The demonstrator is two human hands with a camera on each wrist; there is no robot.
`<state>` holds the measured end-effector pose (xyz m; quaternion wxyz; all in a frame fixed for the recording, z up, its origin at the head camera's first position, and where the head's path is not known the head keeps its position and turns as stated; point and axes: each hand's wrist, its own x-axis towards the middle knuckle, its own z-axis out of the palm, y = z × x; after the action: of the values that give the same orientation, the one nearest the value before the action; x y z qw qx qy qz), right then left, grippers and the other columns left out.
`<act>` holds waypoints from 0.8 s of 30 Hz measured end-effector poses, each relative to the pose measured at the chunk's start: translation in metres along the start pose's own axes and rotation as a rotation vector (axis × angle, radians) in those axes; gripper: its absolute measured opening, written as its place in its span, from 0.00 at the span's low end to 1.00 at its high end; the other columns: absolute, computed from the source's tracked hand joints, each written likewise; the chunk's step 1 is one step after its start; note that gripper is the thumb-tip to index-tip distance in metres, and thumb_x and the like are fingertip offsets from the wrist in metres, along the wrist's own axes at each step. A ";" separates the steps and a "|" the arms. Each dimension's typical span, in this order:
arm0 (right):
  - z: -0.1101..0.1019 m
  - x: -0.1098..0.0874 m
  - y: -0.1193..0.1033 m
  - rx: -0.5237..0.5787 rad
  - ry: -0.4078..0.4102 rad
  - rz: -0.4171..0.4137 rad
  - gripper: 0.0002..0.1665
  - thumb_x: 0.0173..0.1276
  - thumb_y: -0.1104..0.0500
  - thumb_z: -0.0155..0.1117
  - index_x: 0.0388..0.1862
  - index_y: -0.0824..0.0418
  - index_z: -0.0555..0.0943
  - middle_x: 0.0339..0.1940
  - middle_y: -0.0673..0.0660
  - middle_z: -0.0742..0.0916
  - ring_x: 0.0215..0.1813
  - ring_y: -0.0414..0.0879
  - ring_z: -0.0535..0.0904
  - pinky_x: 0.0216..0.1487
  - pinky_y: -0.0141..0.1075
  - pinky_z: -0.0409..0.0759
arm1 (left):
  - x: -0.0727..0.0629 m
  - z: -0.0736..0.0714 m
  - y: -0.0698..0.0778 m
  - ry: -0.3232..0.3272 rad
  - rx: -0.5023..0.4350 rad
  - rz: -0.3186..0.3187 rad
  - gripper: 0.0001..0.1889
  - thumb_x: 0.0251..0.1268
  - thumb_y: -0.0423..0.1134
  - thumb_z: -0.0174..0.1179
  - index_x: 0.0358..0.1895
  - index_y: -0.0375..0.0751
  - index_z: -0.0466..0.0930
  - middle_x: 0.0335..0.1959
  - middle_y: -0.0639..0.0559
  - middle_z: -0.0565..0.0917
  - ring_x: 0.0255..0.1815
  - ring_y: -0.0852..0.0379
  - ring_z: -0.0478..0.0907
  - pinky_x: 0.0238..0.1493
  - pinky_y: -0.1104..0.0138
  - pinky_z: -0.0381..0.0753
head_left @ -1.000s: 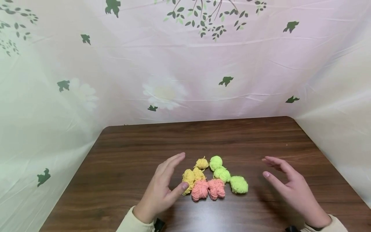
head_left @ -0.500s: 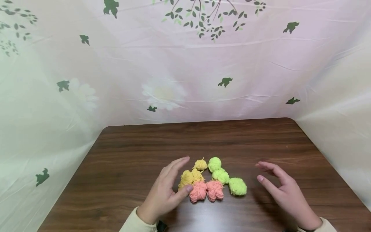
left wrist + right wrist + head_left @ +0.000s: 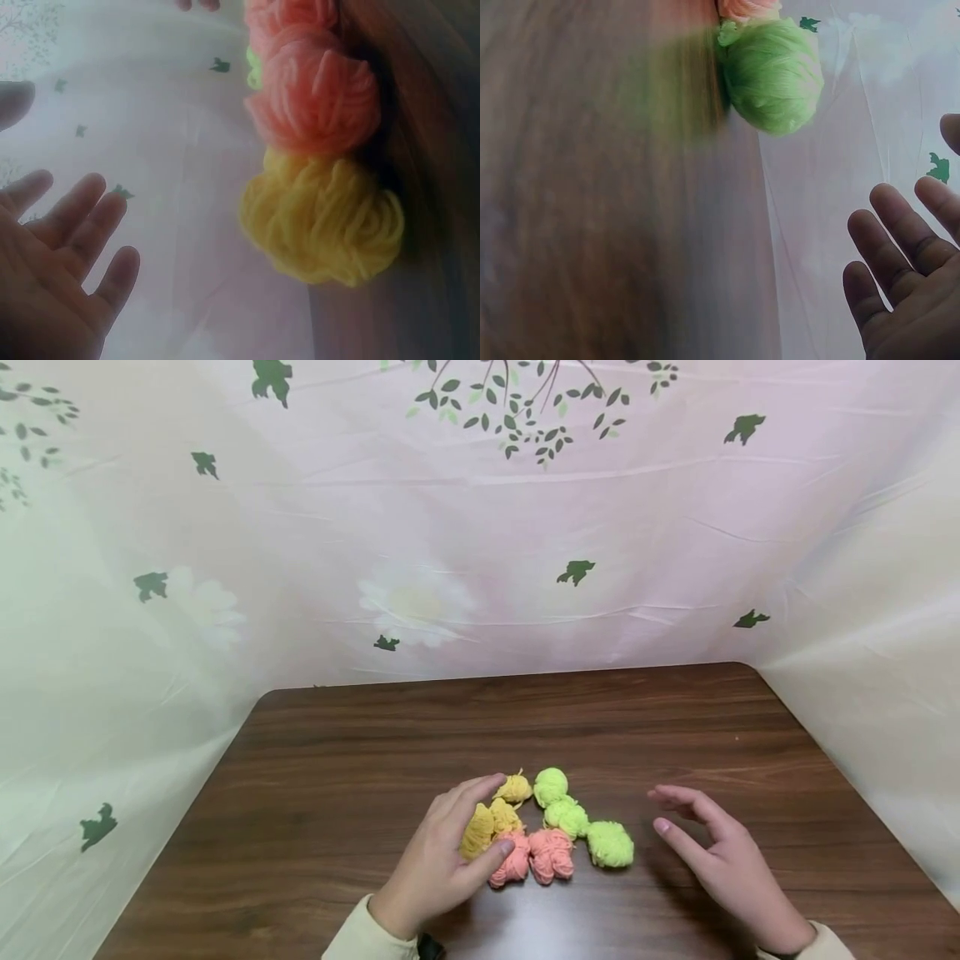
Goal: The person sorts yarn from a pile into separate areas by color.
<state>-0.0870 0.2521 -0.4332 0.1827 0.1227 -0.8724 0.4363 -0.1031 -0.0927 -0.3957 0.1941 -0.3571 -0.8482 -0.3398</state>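
Small yarn balls lie in a cluster on the table. Three are yellow: the left one (image 3: 476,835), a middle one (image 3: 506,817) and a far one (image 3: 515,788). Two pink balls (image 3: 551,856) sit side by side at the front. Three green balls run down the right side, the nearest one (image 3: 611,844) slightly apart from the pink. My left hand (image 3: 442,852) hovers at the cluster's left, fingers spread, its thumb overlapping a pink ball in the head view. In the left wrist view its fingers stand clear of the yellow ball (image 3: 322,221). My right hand (image 3: 716,860) holds nothing, right of the green balls.
A dark wood-grain table (image 3: 360,735) carries the yarn. Behind and beside it hangs a pale cloth backdrop (image 3: 480,543) printed with leaves, birds and daisies. Its folds meet the table's back edge.
Both hands have moved inward, the left to the right and the right to the left. The cluster keeps its layout, shifting a little in the head view along with the whole scene.
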 end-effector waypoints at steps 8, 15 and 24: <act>0.001 0.000 0.003 -0.011 -0.022 0.029 0.20 0.69 0.64 0.68 0.58 0.53 0.80 0.54 0.51 0.86 0.54 0.31 0.77 0.53 0.19 0.68 | 0.004 0.010 -0.001 -0.028 -0.030 0.018 0.28 0.71 0.48 0.61 0.71 0.47 0.68 0.66 0.53 0.76 0.65 0.54 0.74 0.60 0.53 0.74; 0.003 0.000 0.004 -0.006 -0.041 0.048 0.19 0.70 0.64 0.67 0.58 0.53 0.81 0.53 0.50 0.86 0.53 0.31 0.78 0.52 0.21 0.69 | 0.005 0.017 -0.001 -0.049 -0.040 0.000 0.31 0.65 0.44 0.66 0.71 0.47 0.68 0.66 0.53 0.76 0.66 0.55 0.73 0.61 0.52 0.74; 0.005 -0.001 0.003 -0.002 -0.058 0.064 0.18 0.71 0.64 0.66 0.58 0.53 0.81 0.52 0.49 0.86 0.52 0.33 0.79 0.51 0.23 0.71 | 0.006 0.022 0.001 -0.076 -0.086 -0.052 0.33 0.62 0.43 0.69 0.71 0.49 0.68 0.67 0.55 0.75 0.68 0.57 0.71 0.63 0.51 0.72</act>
<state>-0.0884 0.2502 -0.4384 0.1432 0.1075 -0.8812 0.4375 -0.1078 -0.0734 -0.4075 0.1374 -0.3555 -0.8485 -0.3671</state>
